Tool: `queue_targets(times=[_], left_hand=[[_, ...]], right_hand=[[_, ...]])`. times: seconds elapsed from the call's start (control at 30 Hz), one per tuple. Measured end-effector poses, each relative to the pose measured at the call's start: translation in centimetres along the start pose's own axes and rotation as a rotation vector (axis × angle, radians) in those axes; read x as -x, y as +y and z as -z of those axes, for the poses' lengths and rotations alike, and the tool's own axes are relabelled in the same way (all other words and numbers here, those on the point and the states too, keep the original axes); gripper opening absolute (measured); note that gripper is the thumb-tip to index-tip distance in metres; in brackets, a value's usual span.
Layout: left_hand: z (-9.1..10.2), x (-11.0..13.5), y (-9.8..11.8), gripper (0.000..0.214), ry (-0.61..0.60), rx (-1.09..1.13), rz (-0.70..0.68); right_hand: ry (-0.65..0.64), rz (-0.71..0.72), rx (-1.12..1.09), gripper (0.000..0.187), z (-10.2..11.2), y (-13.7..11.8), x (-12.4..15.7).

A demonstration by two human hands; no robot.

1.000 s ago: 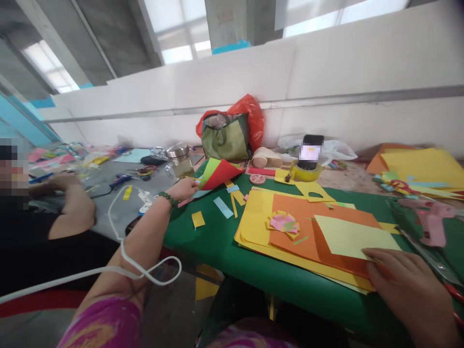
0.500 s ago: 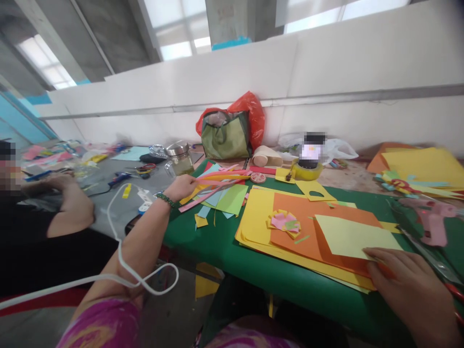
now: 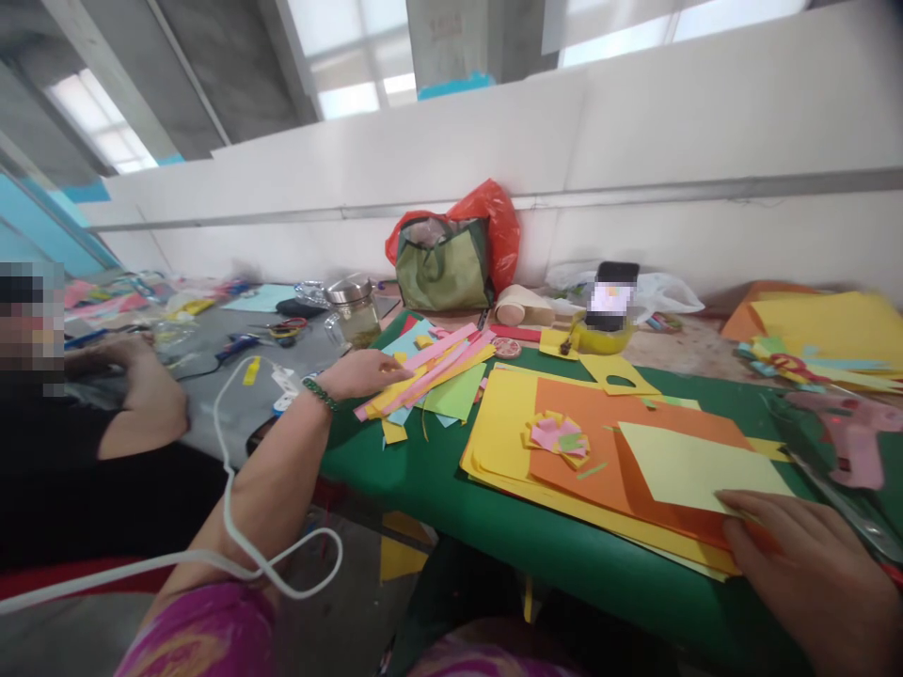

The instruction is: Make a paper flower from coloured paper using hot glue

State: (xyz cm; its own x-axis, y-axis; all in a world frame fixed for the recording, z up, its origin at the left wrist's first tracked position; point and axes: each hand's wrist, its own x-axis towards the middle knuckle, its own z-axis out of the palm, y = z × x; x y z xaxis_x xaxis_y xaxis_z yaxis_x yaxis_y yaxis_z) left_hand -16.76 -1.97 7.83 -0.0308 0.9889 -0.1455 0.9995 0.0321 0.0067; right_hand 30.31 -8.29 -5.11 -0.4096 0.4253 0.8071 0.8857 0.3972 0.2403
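Observation:
My left hand [image 3: 363, 374], with a green bead bracelet at its wrist, hovers at the left side of a pile of pink and yellow paper strips [image 3: 444, 362]. Its fingers reach out loosely over the strips, and nothing shows held in them. At the right, my right hand [image 3: 811, 555] pinches the near edge of a pale yellow paper sheet [image 3: 695, 465]. Under that sheet lie orange paper [image 3: 585, 400] and a stack of yellow sheets [image 3: 498, 414]. A layered pink and yellow paper flower [image 3: 560, 438] rests on the orange paper.
A pink glue gun [image 3: 847, 428] and scissors [image 3: 847, 508] lie at the right. Behind are a glass jar [image 3: 354, 320], a green bag [image 3: 443, 268] and a phone [image 3: 612, 291] on a tape roll. A white cable [image 3: 229, 470] crosses my left forearm. Another person's arm [image 3: 151, 395] is at far left.
My left hand has let go of the paper strips, which now lie flat on the pile, and has moved slightly right and down. My right hand still holds the pale sheet.

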Motion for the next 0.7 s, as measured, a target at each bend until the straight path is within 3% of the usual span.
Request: queue_targets(times=[0.17, 0.37, 0.5, 0.7], left_hand=[[0.4, 0.5, 0.0, 0.043, 0.203, -0.116, 0.365], [-1.0, 0.3, -0.1, 0.039, 0.251, -0.083, 0.302], [-0.7, 0.6, -0.9, 0.036, 0.251, -0.060, 0.368], [-2.1, 0.8, -1.2, 0.031, 0.134, -0.112, 0.306]], right_hand=[[0.005, -0.018, 0.013, 0.019, -0.1, -0.1, 0.1], [0.001, -0.016, 0.038, 0.017, 0.3, -0.1, 0.0], [0.026, -0.012, 0.057, 0.012, 0.3, 0.0, 0.0], [0.081, 0.001, 0.042, 0.010, 0.2, 0.3, 0.3]])
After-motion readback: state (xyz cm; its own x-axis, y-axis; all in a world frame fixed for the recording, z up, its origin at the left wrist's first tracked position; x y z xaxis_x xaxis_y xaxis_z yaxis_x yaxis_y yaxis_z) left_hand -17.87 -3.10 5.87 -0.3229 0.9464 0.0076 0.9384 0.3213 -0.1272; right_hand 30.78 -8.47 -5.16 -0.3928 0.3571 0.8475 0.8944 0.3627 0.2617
